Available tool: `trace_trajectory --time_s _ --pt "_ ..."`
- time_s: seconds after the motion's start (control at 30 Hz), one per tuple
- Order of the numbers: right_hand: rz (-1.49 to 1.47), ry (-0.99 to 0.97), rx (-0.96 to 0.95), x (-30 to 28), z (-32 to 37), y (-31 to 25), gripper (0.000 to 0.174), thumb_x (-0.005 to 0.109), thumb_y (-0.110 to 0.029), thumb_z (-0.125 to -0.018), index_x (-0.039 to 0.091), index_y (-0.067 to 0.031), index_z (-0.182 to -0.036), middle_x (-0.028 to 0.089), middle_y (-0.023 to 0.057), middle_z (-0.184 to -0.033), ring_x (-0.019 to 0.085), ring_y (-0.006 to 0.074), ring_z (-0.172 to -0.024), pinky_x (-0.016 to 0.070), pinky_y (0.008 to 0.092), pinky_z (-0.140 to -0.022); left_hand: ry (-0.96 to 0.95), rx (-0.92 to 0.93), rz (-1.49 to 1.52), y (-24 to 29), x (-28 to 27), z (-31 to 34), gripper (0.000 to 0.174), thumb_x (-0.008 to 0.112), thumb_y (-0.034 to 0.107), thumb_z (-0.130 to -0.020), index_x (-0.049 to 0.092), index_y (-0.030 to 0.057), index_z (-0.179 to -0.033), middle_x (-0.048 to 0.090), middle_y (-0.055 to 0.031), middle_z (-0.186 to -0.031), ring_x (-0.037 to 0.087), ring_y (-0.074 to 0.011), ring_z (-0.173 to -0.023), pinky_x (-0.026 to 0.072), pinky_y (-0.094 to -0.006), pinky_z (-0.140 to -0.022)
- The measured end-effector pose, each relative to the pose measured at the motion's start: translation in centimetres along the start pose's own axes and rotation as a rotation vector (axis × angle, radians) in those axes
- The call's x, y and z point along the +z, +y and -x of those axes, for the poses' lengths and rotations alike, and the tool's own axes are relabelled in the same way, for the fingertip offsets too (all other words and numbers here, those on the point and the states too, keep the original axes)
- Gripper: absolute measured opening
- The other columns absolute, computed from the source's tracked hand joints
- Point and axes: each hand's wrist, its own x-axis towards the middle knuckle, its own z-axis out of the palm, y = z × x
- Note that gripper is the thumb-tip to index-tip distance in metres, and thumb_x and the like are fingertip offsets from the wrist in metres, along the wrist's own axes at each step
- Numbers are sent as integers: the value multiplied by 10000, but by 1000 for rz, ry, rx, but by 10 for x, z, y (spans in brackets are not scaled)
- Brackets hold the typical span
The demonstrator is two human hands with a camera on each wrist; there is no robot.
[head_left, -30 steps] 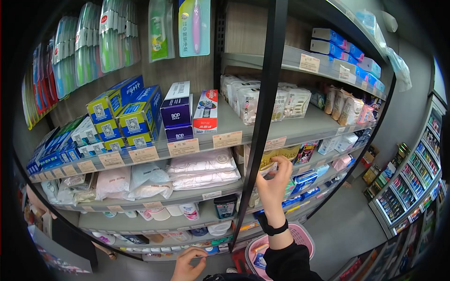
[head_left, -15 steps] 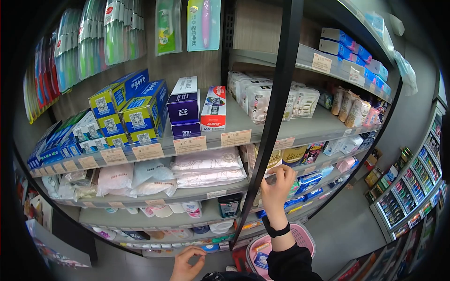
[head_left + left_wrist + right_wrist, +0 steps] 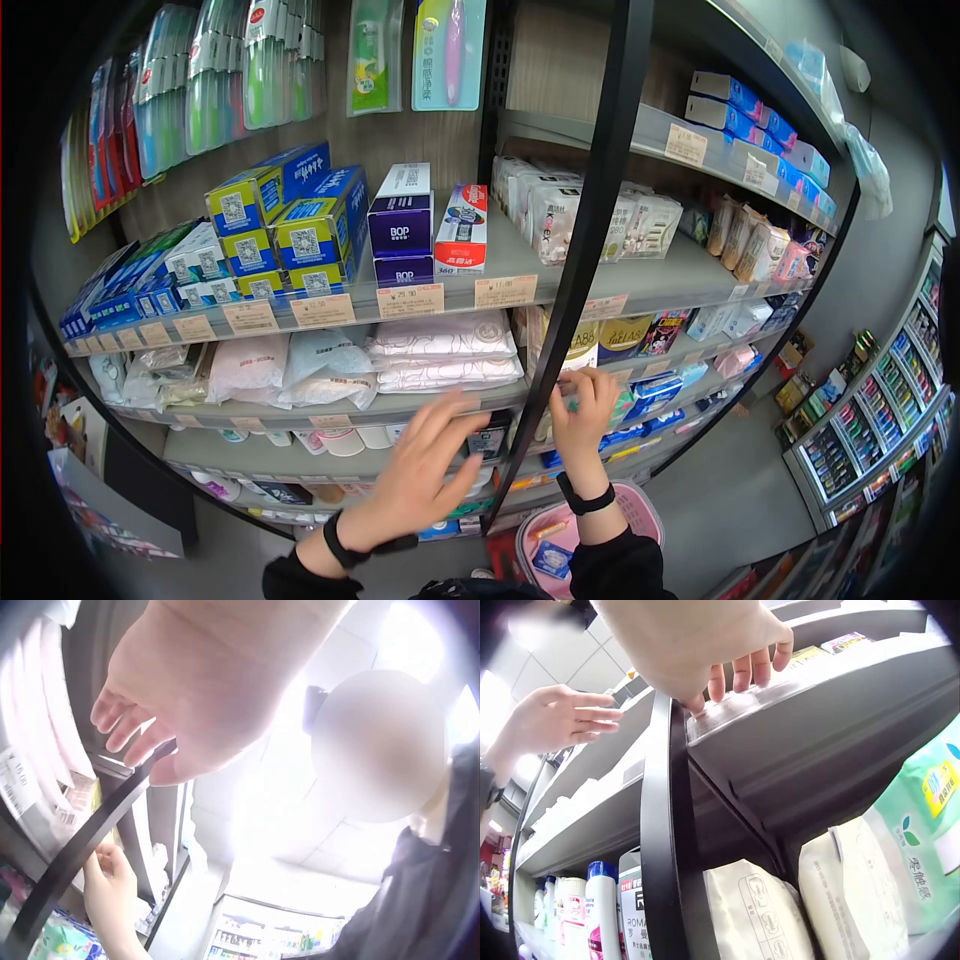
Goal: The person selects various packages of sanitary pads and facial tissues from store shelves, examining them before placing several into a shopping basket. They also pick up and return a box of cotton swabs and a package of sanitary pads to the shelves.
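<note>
My right hand (image 3: 585, 415) is at the front edge of a shelf just right of a black upright post (image 3: 590, 200). In the right wrist view its fingertips touch the clear price strip (image 3: 742, 709), spread along it, the thumb near the post. Gold-fronted packs (image 3: 622, 335) stand on that shelf just behind the fingers. My left hand (image 3: 415, 470) is raised left of the post with fingers spread, holding nothing. It overlaps the lower shelf and a dark box (image 3: 487, 440) there. Pink-white soft packs (image 3: 445, 360) lie on the shelf above the left hand.
Toothpaste boxes (image 3: 300, 235) line the shelf at left, with hanging toothbrush packs (image 3: 275, 65) above. White cotton packs (image 3: 555, 215) sit behind the post. Under the right hand's shelf are cream packs (image 3: 761, 915) and a green pack (image 3: 922, 840). A pink basket (image 3: 640, 515) is below my right forearm.
The left hand has risen from low in front toward the shelves, its fingers spreading. The right hand has dropped from in front of the gold packs to the shelf edge. The view has shifted slightly.
</note>
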Motion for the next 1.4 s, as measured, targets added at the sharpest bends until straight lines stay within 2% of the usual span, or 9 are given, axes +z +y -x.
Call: trace_trajectory --time_s 0.23,0.6,0.67,0.77,0.87,0.97,1.03,1.13,1.4 --pt "38 -40 -35 -4 -1 0 236 722 -160 -778 631 -111 -990 571 71 -1025 517 288 -982 364 424 -863 31 24 -219 -33 15 -105 513 600 168 -838 453 -36 -1285 474 -258 -1295 407 -420 -1260 325 -459 -1067" --pt "108 -144 -65 -10 -2 -1 270 676 -206 -822 654 -80 -1059 592 60 -1150 488 296 -1054 346 439 -918 22 -3 -185 -45 46 -125 569 655 196 -776 473 -78 -1241 512 -290 -1225 463 -451 -1176 354 -462 -1040" --pt "104 -150 -60 -10 -2 -1 270 675 -204 -823 653 -76 -1060 592 62 -1151 487 299 -1055 344 440 -921 -67 -142 -264 -52 45 -135 625 716 247 -740 492 -73 -1227 545 -292 -1187 510 -428 -1149 395 -443 -1007" --pt "100 -152 -61 -11 -3 -3 265 673 -197 -824 652 -71 -1056 587 76 -1151 486 305 -1057 345 442 -922 -188 -116 -49 -66 43 -152 723 779 322 -686 502 -71 -1226 566 -295 -1173 553 -386 -1126 437 -412 -958" --pt "55 -112 -43 -9 -1 -2 252 677 -183 -819 651 -71 -1043 573 101 -1148 487 314 -1064 353 447 -920 -240 -202 -92 -69 43 -166 752 815 371 -647 542 -53 -1205 599 -272 -1153 587 -323 -1095 468 -380 -910" --pt "-10 -65 -20 -12 5 -3 238 675 -154 -811 649 -69 -1032 562 119 -1137 485 319 -1075 361 449 -926 -361 -244 -79 -69 41 -177 671 811 364 -657 594 -35 -1151 645 -244 -1064 626 -304 -1002 493 -359 -861" --pt "-29 -57 -19 -15 7 -3 233 670 -134 -808 648 -66 -1030 559 124 -1131 484 319 -1079 364 449 -934 -298 -176 -100 -88 53 -182 615 823 368 -653 637 -13 -1099 677 -197 -994 643 -275 -938 505 -355 -824" --pt "-61 -12 5 -19 10 -6 223 667 -103 -802 642 -53 -1018 563 134 -1113 490 335 -1065 378 448 -938 -435 -292 108 -98 58 -194 618 847 389 -642 657 13 -1095 678 -148 -1049 628 -227 -941 500 -352 -818" --pt "-116 -44 70 -24 17 2 238 653 -117 -815 630 -57 -1045 557 143 -1111 490 349 -1066 374 457 -939 -371 -315 156 -120 74 -193 619 869 346 -654 648 0 -1117 670 -138 -1065 623 -207 -963 499 -309 -812"
